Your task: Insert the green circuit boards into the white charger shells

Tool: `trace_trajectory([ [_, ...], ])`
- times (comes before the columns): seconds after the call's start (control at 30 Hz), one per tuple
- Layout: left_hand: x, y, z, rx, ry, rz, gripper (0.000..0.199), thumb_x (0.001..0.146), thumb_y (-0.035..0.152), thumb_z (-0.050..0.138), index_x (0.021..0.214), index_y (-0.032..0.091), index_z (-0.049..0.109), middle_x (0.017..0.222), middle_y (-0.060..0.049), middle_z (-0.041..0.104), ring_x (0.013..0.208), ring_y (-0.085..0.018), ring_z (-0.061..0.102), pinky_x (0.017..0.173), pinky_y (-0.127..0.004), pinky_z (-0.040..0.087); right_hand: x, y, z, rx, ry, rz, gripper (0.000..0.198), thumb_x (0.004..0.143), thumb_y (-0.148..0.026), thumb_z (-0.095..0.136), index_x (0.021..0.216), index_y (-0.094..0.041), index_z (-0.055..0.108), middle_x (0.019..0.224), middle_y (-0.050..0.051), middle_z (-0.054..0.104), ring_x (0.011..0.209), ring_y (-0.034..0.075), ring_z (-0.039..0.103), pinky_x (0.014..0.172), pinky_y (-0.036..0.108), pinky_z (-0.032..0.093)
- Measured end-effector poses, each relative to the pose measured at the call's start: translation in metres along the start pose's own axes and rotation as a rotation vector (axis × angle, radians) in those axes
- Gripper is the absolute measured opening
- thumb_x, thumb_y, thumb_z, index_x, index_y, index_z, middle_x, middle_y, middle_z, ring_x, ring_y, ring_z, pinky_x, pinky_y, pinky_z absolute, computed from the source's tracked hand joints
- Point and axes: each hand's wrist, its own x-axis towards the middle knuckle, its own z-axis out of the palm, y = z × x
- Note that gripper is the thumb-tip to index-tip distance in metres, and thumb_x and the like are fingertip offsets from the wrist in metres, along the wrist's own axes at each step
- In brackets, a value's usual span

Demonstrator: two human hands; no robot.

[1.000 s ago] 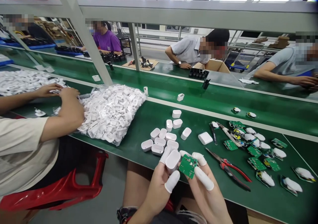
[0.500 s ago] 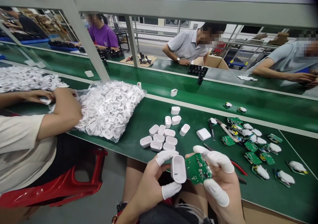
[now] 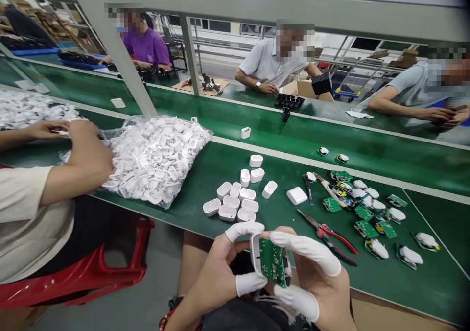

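My left hand, with white finger cots on thumb and forefinger, pinches a white charger shell. My right hand, also in finger cots, holds a green circuit board pressed against the shell's open side. Both hands are below the front edge of the green table, over my lap. Several empty white shells lie in a cluster on the table just beyond my hands.
Red-handled pliers, a white block and several green boards with white plug parts lie to the right. A clear bag of white parts sits left, beside a co-worker's arm. Other people work across the conveyor.
My hands came together: the board, held apart from the shell before, now sits against the shell's opening. The view has tilted slightly downward.
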Motion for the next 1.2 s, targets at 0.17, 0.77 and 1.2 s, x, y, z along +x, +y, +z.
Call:
trace_trajectory([
  [0.17,0.0,0.003,-0.001,-0.007,-0.029,-0.009,0.067,0.057,0.008,0.086,0.116,0.029,0.061,0.124,-0.004,0.063,0.11,-0.023,0.063,0.095,-0.028,0.052,0.006,-0.006,0.003,-0.137,-0.079,-0.06,0.053,0.078,-0.015,0.078,0.124,-0.036,0.062,0.113,0.001,0.071,0.109,0.023,0.063,0.096,0.037,0.052],
  [0.77,-0.005,0.011,-0.003,0.038,-0.09,0.033,0.072,0.057,0.002,0.084,0.117,0.036,0.061,0.124,0.002,0.063,0.112,-0.019,0.063,0.099,-0.023,0.05,0.01,-0.02,0.007,-0.39,-0.14,-0.111,0.051,0.078,-0.018,0.078,0.125,-0.034,0.062,0.117,0.004,0.068,0.11,0.03,0.064,0.102,0.048,0.046],
  [1.2,-0.005,0.007,-0.004,-0.025,-0.031,0.008,0.073,0.051,0.012,0.091,0.117,0.03,0.064,0.126,-0.007,0.063,0.107,-0.028,0.066,0.091,-0.032,0.057,0.019,-0.022,0.01,-0.505,-0.196,-0.138,0.045,0.083,-0.017,0.073,0.124,-0.031,0.061,0.12,0.005,0.068,0.113,0.026,0.062,0.101,0.041,0.045],
])
